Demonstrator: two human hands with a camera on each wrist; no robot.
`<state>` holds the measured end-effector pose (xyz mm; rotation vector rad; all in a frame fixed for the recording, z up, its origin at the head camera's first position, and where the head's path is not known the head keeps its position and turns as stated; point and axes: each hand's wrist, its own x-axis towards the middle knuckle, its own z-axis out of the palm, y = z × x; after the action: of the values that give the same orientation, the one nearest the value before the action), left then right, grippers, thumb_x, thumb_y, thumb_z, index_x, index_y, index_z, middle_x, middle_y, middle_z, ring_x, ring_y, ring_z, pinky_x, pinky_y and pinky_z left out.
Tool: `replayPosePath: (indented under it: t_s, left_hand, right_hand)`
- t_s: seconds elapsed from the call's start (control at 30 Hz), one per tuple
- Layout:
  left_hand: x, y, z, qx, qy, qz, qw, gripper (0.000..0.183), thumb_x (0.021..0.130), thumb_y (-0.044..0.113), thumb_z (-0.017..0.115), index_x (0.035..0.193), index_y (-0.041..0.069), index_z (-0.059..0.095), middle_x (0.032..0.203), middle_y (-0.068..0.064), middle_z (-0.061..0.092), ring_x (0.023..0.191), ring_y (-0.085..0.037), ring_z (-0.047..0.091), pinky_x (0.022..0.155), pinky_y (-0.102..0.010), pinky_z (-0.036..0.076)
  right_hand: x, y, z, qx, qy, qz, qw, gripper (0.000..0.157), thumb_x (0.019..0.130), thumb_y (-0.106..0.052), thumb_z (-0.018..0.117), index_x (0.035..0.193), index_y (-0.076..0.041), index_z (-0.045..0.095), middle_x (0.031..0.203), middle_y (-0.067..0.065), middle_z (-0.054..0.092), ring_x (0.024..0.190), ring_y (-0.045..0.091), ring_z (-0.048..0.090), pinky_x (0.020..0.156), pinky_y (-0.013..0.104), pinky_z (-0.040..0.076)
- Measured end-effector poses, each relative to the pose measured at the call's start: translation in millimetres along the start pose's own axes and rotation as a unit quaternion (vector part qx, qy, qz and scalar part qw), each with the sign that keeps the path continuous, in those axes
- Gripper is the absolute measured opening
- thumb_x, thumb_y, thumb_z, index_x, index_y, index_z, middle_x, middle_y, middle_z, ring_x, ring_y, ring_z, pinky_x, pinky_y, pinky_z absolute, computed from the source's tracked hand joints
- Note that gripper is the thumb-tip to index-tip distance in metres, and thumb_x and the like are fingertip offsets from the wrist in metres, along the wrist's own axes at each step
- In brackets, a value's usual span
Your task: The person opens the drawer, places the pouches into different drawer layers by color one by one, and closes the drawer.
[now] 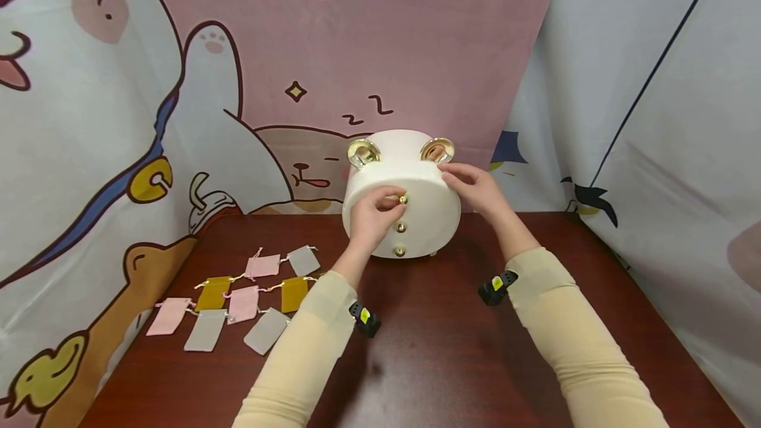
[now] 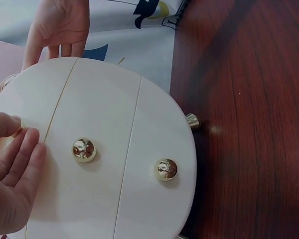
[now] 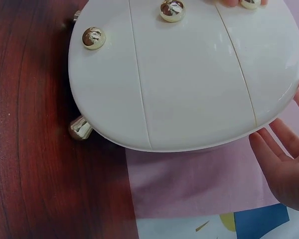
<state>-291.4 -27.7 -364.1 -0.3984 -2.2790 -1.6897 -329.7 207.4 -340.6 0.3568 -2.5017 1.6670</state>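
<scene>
A rounded white jewelry box (image 1: pixel 431 220) stands on the table, with two gold ear-shaped pieces on top and short gold feet. Its front has three drawers divided by thin seams, each with a gold knob. My left hand (image 1: pixel 370 218) pinches the top drawer's knob (image 1: pixel 403 199) between thumb and fingers. Below it, the middle knob (image 2: pixel 84 150) and bottom knob (image 2: pixel 166 170) are untouched. My right hand (image 1: pixel 475 191) rests its extended fingers on the box's upper right edge, near the right gold ear (image 1: pixel 437 150). In the right wrist view, these fingers (image 3: pixel 276 144) lie along the side.
Several small drawstring pouches in pink, grey and mustard lie at the left of the table, among them a pink pouch (image 1: pixel 169 316) and a grey pouch (image 1: pixel 206 330). A printed cloth (image 1: pixel 416 38) hangs behind the brown wooden table (image 1: pixel 440 362).
</scene>
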Motion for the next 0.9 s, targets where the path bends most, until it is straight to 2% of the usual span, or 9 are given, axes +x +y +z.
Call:
replayPosePath:
  t_s: [0.2,0.5,0.9]
  left_hand:
    - [-7.2,0.9,-2.7,-0.011,0.004,0.010,0.9999,0.022,0.085,0.005,0.077,0.106,0.009,0.076,0.088,-0.009,0.074,0.085,-0.019,0.070,0.065,-0.025,0.052]
    - [-30.3,7.5,-3.7,-0.050,0.010,0.022,0.9984,0.021,0.083,0.002,0.077,0.103,0.007,0.076,0.085,-0.010,0.074,0.081,-0.020,0.071,0.065,-0.023,0.051]
    - [-58.4,11.1,-2.1,-0.072,0.021,0.065,0.9951,0.022,0.082,-0.002,0.077,0.102,0.004,0.076,0.082,-0.011,0.073,0.076,-0.019,0.070,0.065,-0.023,0.054]
  right_hand:
    - [1,-2,-0.4,-0.004,-0.007,0.001,1.000,0.047,0.098,-0.033,0.064,0.137,-0.007,0.060,0.139,0.014,0.055,0.126,0.029,0.052,0.100,0.047,0.045]
    - [-1,-3,-2.7,-0.020,-0.012,-0.002,1.000,0.048,0.098,-0.032,0.063,0.138,-0.007,0.058,0.141,0.015,0.054,0.128,0.032,0.050,0.105,0.050,0.041]
    - [-1,-6,-8.0,-0.060,-0.038,-0.003,0.997,0.050,0.099,-0.035,0.061,0.141,-0.009,0.055,0.142,0.016,0.053,0.129,0.033,0.048,0.105,0.052,0.040]
